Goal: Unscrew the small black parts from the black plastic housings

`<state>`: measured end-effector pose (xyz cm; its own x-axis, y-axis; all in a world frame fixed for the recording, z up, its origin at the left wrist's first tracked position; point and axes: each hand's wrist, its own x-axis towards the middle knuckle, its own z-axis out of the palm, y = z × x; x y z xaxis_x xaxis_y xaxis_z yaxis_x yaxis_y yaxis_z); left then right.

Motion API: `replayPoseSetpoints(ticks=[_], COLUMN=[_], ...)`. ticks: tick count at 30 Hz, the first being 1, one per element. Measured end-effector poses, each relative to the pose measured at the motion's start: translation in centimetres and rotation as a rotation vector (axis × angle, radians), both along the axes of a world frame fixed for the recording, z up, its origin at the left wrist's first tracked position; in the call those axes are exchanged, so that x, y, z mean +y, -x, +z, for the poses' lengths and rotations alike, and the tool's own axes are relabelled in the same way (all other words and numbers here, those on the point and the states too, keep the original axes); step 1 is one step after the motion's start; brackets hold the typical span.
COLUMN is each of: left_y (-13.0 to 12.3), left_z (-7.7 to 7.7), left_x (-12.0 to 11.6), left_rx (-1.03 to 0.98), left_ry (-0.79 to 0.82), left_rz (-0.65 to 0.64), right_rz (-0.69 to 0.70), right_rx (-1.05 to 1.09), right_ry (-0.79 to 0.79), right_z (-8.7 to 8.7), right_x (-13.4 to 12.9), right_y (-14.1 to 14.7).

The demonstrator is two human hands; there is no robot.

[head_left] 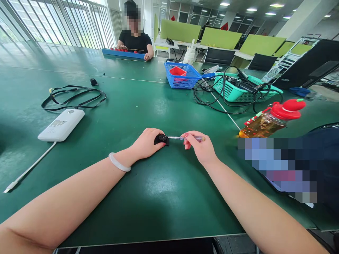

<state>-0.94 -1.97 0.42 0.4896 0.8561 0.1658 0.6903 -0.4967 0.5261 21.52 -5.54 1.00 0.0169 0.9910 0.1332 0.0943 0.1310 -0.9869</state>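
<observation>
Near the middle of the green table [164, 190], my left hand [148, 143] is closed around a small black part [163, 139] with a round top, thumb in front and fingers behind. My right hand [201, 146] pinches the handle of a slim screwdriver [176, 138] with a clear handle. Its metal shaft lies level and points left, its tip at the right side of the black part. Whether the tip touches or enters the part is too small to tell.
A white power bank [62, 125] and looped black cable [76, 102] lie left. Blue basket [182, 79], teal basket [235, 91] with cables, and red-capped bottle [265, 124] stand right. Across the table, a person [135, 42] sits by a blue tray [123, 54].
</observation>
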Motion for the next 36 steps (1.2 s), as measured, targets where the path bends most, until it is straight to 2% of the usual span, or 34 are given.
replayPoseSetpoints(ticks=[6,11,16,22,30,36], left_y=[0.02,0.02,0.02,0.13,0.16,0.11], left_z=[0.08,0.39,0.46,0.41,0.47,0.53], left_x=[0.04,-0.17,-0.25,-0.07,-0.06,-0.15], left_rx=[-0.03,-0.063,-0.087,-0.107,-0.098,-0.083], left_ry=[-0.03,-0.029,0.028,0.055,0.059,0.056], left_rz=[-0.022,-0.065,-0.071,-0.093,-0.107,-0.112], right_rz=[0.079,0.068,0.035,0.01,0.075,0.051], right_rx=[0.296,0.437,0.468,0.496,0.45,0.443], right_ry=[0.149,0.218,0.235,0.182,0.274,0.263], right_z=[-0.52,-0.51,-0.57,-0.49,-0.47,-0.69], right_x=[0.56,0.79,0.89,0.93,0.8,0.91], right_y=[0.04,-0.14,-0.15,-0.17,0.1,0.16])
